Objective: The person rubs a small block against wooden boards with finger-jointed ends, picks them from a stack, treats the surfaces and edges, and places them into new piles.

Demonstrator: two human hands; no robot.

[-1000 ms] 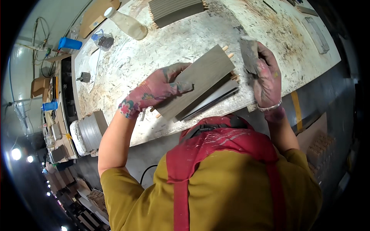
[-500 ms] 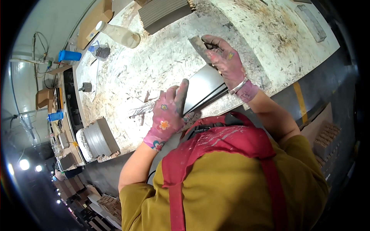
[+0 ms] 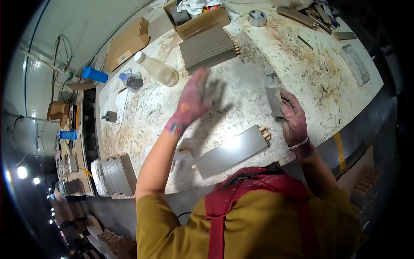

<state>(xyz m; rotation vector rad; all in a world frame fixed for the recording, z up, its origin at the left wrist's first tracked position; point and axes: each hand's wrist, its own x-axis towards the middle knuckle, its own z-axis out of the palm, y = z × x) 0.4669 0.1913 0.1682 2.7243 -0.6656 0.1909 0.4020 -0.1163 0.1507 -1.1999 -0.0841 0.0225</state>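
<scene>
My right hand (image 3: pixel 295 121), in a stained pink glove, grips a small grey flat block (image 3: pixel 273 102) above the right part of the worktable (image 3: pixel 319 108). My left hand (image 3: pixel 193 98), in a pink flowered glove, reaches over the middle of the table with fingers stretched out and thumb apart; its fingertips are blurred. Nothing shows in it. Just beyond it stands a stack of grey strips (image 3: pixel 209 49) with wooden pegs along its sides. Close to my apron lies a smooth grey panel (image 3: pixel 233 151) with wooden pegs at its ends, touched by neither hand.
A cloudy bottle (image 3: pixel 157 71) and a clear jug (image 3: pixel 133 81) stand at the left. Another stack of strips (image 3: pixel 116 175) sits at the near left edge. Farther back are an open carton (image 3: pixel 202 26), a tape roll (image 3: pixel 257 18) and a long grey bar (image 3: pixel 355 65).
My left hand has left the panel and moved forward toward the strip stack. My right hand, still holding the grey block, has shifted right, off the panel, which now lies uncovered.
</scene>
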